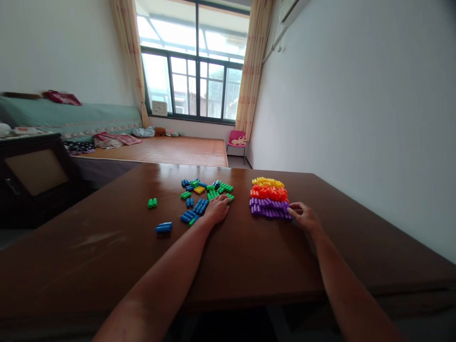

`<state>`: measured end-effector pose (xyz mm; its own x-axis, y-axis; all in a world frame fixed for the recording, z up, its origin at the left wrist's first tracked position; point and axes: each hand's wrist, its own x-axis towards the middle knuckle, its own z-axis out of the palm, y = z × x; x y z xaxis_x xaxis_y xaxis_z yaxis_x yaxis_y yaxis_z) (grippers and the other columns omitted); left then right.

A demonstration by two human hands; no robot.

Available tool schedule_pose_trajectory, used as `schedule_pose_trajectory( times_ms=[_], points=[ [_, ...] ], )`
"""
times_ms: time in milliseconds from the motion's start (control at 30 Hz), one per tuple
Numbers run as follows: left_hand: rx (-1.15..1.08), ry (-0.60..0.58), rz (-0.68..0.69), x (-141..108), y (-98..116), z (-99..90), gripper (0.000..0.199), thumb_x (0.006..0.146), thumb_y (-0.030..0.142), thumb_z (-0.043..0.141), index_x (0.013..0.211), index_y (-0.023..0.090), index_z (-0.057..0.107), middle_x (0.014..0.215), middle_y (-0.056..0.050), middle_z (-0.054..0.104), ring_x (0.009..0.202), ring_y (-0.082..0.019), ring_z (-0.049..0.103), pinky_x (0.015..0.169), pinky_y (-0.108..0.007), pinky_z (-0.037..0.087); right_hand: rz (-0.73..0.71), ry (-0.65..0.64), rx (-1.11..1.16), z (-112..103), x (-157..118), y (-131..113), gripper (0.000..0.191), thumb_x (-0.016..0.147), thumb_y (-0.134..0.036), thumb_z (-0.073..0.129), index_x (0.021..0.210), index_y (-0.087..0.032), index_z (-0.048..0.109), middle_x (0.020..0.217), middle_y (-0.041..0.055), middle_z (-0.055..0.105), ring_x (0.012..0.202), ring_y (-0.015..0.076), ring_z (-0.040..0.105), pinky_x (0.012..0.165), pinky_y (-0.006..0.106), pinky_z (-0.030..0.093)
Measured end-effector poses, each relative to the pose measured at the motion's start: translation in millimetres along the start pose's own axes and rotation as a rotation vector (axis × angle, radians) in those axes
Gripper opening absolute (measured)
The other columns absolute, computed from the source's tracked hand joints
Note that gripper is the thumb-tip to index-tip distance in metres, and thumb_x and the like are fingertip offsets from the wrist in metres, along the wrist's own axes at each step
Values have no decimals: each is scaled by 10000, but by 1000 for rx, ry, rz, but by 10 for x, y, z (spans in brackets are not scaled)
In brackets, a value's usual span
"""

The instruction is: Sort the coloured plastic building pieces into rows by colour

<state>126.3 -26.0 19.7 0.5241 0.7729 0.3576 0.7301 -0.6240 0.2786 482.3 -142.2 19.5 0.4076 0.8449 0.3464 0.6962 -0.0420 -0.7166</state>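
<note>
Several small plastic pieces lie on the brown table. Yellow (268,182), orange (269,192) and purple pieces (269,208) form stacked rows at the right. My right hand (304,216) touches the right end of the purple rows with its thumb and fingertips. Left of these rows, my left hand (218,209) rests with fingers spread over the near edge of the green pieces (213,194), hiding some of them. Blue pieces (200,206) lie just left of that hand. A few yellow pieces (199,189) sit among the blue and green ones.
A green pair (152,203) and a blue pair (164,227) lie apart on the left of the table (107,266). Beyond the table are a bed (171,149), a pink chair (237,137) and a window. A dark cabinet (35,171) stands at the left.
</note>
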Motion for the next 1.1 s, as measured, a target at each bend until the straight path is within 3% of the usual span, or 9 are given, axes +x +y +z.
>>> schedule_pose_trajectory(
  times_ms=[200, 400, 567, 667, 800, 933, 1033, 1100],
  points=[
    [47, -9, 56, -10, 49, -37, 378, 893, 237, 501, 1257, 258, 601, 1328, -59, 548, 1240, -256, 476, 1016, -398, 421, -117, -23, -248, 52, -37, -53, 331, 797, -528, 563, 868, -221, 665, 861, 52, 696, 744, 191, 646, 718, 312, 481],
    [91, 93, 160, 0, 280, -279, 331, 897, 245, 523, 1209, 295, 625, 1348, -34, 537, 1300, -238, 410, 1075, -399, 356, -174, 140, -273, 49, -42, 9, 427, 900, -545, 386, 921, -206, 645, 938, 89, 668, 776, 205, 612, 736, 326, 452],
    [80, 256, -21, 177, 166, -704, 304, 928, 301, 474, 1167, 251, 654, 1308, -45, 581, 1236, -234, 478, 1059, -389, 383, -287, 138, -286, 124, -51, 31, 416, 935, -476, 322, 906, -212, 642, 942, 95, 662, 858, 222, 605, 789, 331, 437],
    [77, 200, -158, 180, -121, -989, 354, 924, 382, 474, 1188, 222, 647, 1293, -55, 599, 1224, -231, 499, 1052, -370, 397, -343, 194, -246, 138, -40, 43, 407, 933, -463, 330, 923, -206, 646, 959, 100, 662, 884, 227, 599, 818, 339, 436],
    [133, 86, -211, -265, -641, -1200, 445, 897, 506, 473, 1235, 255, 621, 1339, -46, 575, 1279, -234, 468, 1089, -373, 359, -361, 304, -157, 120, 3, 45, 413, 929, -449, 335, 917, -186, 654, 948, 108, 671, 894, 232, 595, 841, 355, 436],
    [222, 32, -410, -1018, -1114, -1149, 549, 849, 600, 487, 1310, 309, 552, 1477, -42, 449, 1370, -291, 368, 1083, -466, 348, -265, 410, -70, 79, 63, 60, 440, 926, -411, 299, 899, -170, 666, 943, 124, 689, 892, 232, 599, 853, 363, 430],
    [231, 0, -494, -1432, -1271, -1035, 618, 879, 597, 421, 1400, 267, 460, 1514, -76, 396, 1389, -309, 344, 1068, -484, 361, -141, 460, -18, 62, 116, 129, 473, 911, -401, 270, 905, -155, 674, 961, 144, 695, 879, 238, 609, 850, 374, 431],
    [258, 48, -499, -1553, -1217, -975, 618, 898, 578, 393, 1395, 219, 471, 1500, -102, 412, 1390, -312, 338, 1087, -488, 342, -18, 461, 27, 69, 152, 201, 491, 903, -418, 266, 917, -149, 676, 957, 149, 697, 872, 244, 616, 842, 379, 435]
  ],
)
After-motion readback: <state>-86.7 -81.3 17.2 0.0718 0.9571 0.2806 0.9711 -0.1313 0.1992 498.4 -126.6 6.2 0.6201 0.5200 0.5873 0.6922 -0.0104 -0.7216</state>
